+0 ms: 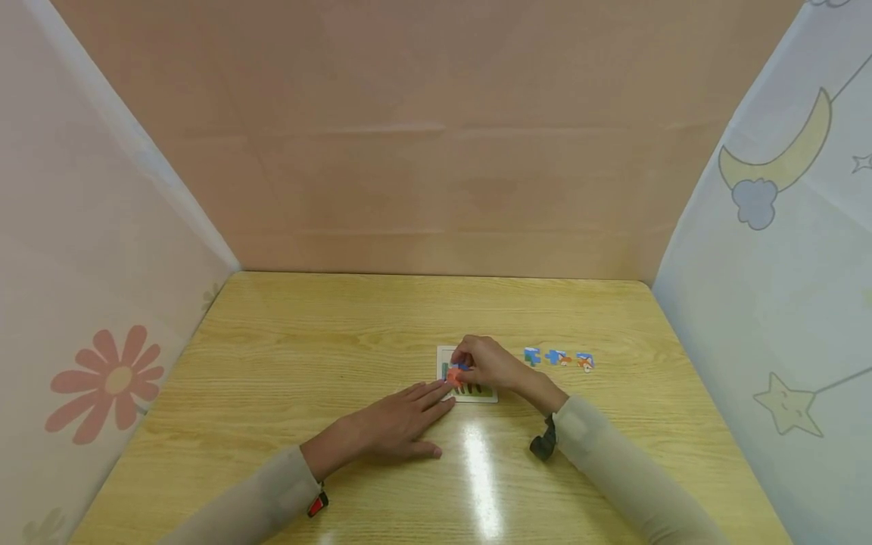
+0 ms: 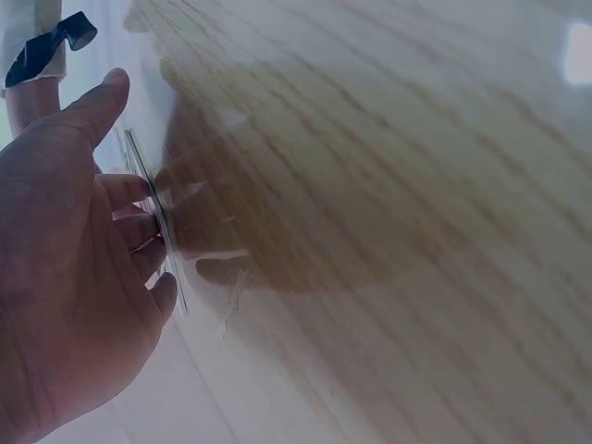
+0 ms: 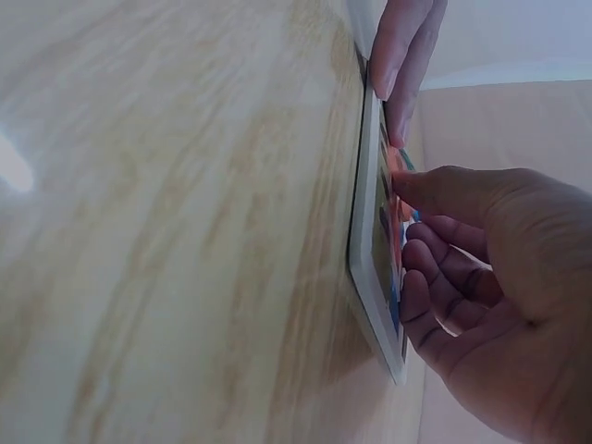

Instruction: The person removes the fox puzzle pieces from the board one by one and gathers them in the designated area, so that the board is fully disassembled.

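Observation:
A small jigsaw board (image 1: 492, 397) with a white frame lies on the table, its picture partly filled. My left hand (image 1: 398, 424) lies flat, fingers stretched out, with the fingertips touching the board's left side. From the right, my right hand (image 1: 496, 367) reaches over the board. Its thumb and curled fingers pinch an orange jigsaw piece (image 1: 453, 376) at the board's left part. The right wrist view shows the thumb on the orange surface close to the left fingertips. My fingers hide much of the picture. In the left wrist view the board (image 2: 155, 199) appears edge-on.
Three loose jigsaw pieces (image 1: 558, 357), blue with some orange and green, lie in a row right of the board. The wooden table (image 1: 327, 325) is bordered by a plain back panel (image 1: 436, 174) and printed side panels (image 1: 783, 303).

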Demonstrator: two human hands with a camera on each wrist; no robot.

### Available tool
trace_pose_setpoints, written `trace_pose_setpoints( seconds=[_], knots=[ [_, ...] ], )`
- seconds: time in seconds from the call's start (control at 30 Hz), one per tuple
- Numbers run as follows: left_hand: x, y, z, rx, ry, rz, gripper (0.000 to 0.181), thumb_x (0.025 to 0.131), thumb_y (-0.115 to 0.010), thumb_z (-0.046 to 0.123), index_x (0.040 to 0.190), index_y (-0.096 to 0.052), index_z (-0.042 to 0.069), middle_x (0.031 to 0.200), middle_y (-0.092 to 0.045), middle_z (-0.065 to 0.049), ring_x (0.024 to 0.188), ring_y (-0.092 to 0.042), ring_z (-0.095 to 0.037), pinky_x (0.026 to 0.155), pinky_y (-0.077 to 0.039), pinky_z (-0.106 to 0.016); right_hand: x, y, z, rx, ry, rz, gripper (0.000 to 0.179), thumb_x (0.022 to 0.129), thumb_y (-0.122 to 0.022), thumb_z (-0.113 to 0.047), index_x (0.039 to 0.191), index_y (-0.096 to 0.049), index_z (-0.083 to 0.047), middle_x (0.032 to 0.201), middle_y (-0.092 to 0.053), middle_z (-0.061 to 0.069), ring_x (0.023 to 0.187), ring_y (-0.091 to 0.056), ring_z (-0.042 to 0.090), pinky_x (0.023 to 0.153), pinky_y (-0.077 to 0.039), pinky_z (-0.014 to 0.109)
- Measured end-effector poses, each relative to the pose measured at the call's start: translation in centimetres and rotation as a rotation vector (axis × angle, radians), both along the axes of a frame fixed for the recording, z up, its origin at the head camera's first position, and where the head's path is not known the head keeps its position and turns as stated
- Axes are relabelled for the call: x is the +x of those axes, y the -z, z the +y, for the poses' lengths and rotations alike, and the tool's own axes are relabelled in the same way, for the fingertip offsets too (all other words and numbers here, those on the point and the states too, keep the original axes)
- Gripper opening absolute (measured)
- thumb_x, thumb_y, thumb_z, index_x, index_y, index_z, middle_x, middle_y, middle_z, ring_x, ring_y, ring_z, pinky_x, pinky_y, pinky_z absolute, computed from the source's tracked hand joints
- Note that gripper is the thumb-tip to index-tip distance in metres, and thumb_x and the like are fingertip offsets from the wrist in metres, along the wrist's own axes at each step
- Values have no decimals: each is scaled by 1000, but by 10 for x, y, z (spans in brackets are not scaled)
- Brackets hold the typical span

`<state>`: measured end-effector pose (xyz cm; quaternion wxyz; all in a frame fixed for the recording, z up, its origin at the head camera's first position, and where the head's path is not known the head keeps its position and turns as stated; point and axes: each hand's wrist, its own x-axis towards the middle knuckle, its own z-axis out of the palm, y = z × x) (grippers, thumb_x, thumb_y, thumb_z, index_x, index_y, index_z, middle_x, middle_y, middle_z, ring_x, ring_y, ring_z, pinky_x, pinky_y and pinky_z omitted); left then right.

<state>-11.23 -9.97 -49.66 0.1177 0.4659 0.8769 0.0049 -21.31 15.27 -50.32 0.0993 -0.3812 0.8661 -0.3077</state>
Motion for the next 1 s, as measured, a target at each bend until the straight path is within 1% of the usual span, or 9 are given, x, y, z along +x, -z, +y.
trace_pose_setpoints(
  seconds=[0.27, 0.5, 0.63, 0.77, 1.0],
  knots=[
    [0, 0, 0, 13, -33, -55, 84, 108, -43, 63, 171, -20, 11, 179, -4, -9, 165, -8, -22, 132, -19, -41, 3, -1, 0, -41, 1, 2, 18, 93, -82, -8, 107, -75, 0, 98, -72, 8, 85, -69, 14, 75, -58, 21],
    [1, -1, -1, 24, -26, -57, 83, 109, -44, 61, 170, -20, 10, 179, -5, -9, 165, -9, -23, 132, -19, -42, 1, 3, 3, -59, -15, -13, 17, 93, -81, -7, 107, -75, -2, 100, -74, 6, 84, -68, 8, 75, -59, 23],
    [1, -1, -1, 29, -25, -54, 83, 109, -44, 61, 170, -20, 10, 179, -5, -10, 165, -10, -24, 132, -19, -43, -1, 5, 4, -65, -17, -38, 16, 94, -81, -6, 108, -75, -4, 97, -75, 2, 82, -66, 6, 74, -59, 23],
    [1, -1, 0, 25, -26, -55, 84, 109, -44, 61, 170, -20, 10, 179, -4, -10, 165, -9, -24, 132, -19, -43, -1, 4, 5, -72, -17, -59, 16, 94, -80, -5, 109, -75, -4, 94, -75, 0, 81, -66, 5, 74, -59, 24],
    [1, -1, 1, 22, -36, -65, 83, 109, -45, 61, 170, -21, 11, 179, -5, -8, 165, -10, -23, 132, -19, -42, 1, 2, 7, -82, -21, -68, 17, 93, -79, -2, 110, -76, -2, 92, -75, 1, 80, -66, 4, 72, -59, 23]
  ],
)
